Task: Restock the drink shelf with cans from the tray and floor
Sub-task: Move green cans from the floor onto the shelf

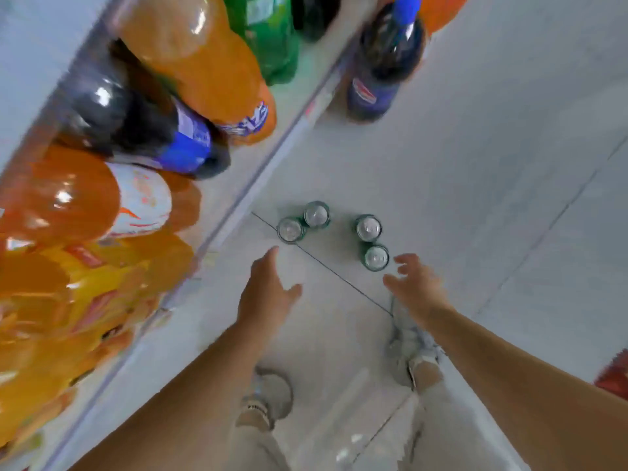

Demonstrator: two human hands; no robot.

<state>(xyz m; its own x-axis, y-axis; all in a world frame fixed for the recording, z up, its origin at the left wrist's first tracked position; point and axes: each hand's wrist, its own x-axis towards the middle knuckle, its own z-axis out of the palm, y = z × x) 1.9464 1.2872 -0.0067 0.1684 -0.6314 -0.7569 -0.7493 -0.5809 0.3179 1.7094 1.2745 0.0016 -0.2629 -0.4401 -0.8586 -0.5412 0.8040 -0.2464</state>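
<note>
Several green cans with silver tops stand upright on the pale tiled floor in two pairs: a left pair (303,222) and a right pair (372,242). My left hand (266,294) hovers open just below the left pair, fingers spread, holding nothing. My right hand (416,283) is open too, its fingertips close beside the nearest can (376,257) of the right pair, not gripping it. The drink shelf (238,195) runs along the left, its edge slanting from bottom left to top centre.
Large orange, dark cola and green bottles (190,62) fill the shelf at left. A dark cola bottle with a blue cap (384,62) stands on the floor by the shelf end. My two feet in grey shoes (272,392) are below the hands. A red object (615,375) sits at the right edge.
</note>
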